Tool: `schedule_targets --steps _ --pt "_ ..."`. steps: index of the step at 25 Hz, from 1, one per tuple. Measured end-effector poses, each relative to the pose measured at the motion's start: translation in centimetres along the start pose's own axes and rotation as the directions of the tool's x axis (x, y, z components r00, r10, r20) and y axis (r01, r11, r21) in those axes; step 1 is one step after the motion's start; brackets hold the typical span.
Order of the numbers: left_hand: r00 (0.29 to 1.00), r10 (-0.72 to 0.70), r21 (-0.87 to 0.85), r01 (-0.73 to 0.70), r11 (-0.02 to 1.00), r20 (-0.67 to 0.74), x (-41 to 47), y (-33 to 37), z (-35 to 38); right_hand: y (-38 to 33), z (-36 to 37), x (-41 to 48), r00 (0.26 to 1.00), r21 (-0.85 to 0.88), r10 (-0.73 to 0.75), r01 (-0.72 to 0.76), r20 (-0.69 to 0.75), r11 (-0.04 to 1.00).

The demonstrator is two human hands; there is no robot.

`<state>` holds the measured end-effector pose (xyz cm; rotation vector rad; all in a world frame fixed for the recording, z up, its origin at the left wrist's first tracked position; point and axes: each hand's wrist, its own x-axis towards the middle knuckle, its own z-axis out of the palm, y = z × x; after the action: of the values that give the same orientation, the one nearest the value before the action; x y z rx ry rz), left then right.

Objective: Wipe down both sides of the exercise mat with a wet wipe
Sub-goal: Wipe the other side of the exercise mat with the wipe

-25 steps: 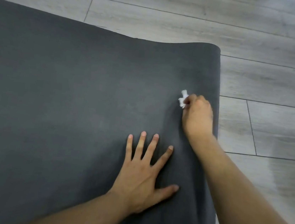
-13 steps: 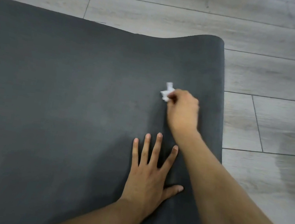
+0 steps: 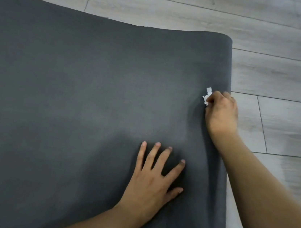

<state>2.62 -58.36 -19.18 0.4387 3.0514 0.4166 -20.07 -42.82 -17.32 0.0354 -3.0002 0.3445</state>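
Note:
A dark grey exercise mat (image 3: 76, 89) lies flat on the floor and fills most of the view. Its far end curls up slightly. My right hand (image 3: 221, 113) is at the mat's right edge, fingers curled round a small crumpled white wet wipe (image 3: 207, 96) that pokes out at the fingertips and touches the mat. My left hand (image 3: 153, 180) presses flat on the mat nearer to me, fingers spread.
Light grey wood-look floor planks (image 3: 283, 79) surround the mat at the far side and on the right. The mat's right edge (image 3: 230, 82) runs just beside my right hand.
My right hand has slid the wipe from further in on the mat back out to the right edge. My left hand stays pressed on the mat.

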Motion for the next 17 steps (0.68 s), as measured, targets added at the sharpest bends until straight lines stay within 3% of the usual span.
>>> schedule_targets --steps 3,6,7,9,11,13,14,15,17 --pt "0.989 0.135 0.018 -0.134 0.991 -0.059 -5.9 1.5 1.3 -1.2 0.9 0.2 0.998 -0.003 0.045 -0.046 -0.041 0.999" --pt "0.996 0.073 0.058 -0.075 0.995 0.051 -9.0 3.5 2.0 -2.2 0.9 -1.2 0.986 0.055 0.130 -0.125 -0.100 0.991" --pt "0.996 0.050 0.058 -0.055 0.997 0.078 -9.0 3.7 2.1 -4.1 1.1 -2.6 0.992 0.117 0.086 -0.075 -0.097 0.990" --pt "0.997 0.031 0.064 -0.036 0.997 0.074 -8.7 3.5 2.1 -9.8 1.9 -6.2 0.983 0.303 -0.181 0.184 -0.040 0.935" --pt "0.997 0.050 0.061 -0.053 0.997 0.059 -8.8 3.6 2.2 -13.2 2.4 -8.8 0.854 0.374 -0.515 0.456 0.070 0.807" --pt "0.996 0.033 0.048 -0.037 0.998 0.081 -9.0 3.8 2.1 -12.0 2.1 -6.9 0.745 0.309 -0.663 0.614 0.078 0.726" --pt "0.996 0.017 0.047 -0.021 0.999 0.085 -9.1 4.0 1.9 -10.4 1.8 -5.1 0.776 0.254 -0.630 0.601 0.043 0.758" --pt "0.997 0.008 0.046 -0.012 0.999 0.082 -9.1 4.1 1.9 -8.8 1.3 -3.3 0.856 0.197 -0.517 0.505 0.012 0.841" --pt "0.996 -0.003 0.034 0.000 0.999 0.090 -9.0 4.2 1.8 -6.8 0.5 -1.2 0.988 0.110 -0.154 0.152 0.006 0.982"
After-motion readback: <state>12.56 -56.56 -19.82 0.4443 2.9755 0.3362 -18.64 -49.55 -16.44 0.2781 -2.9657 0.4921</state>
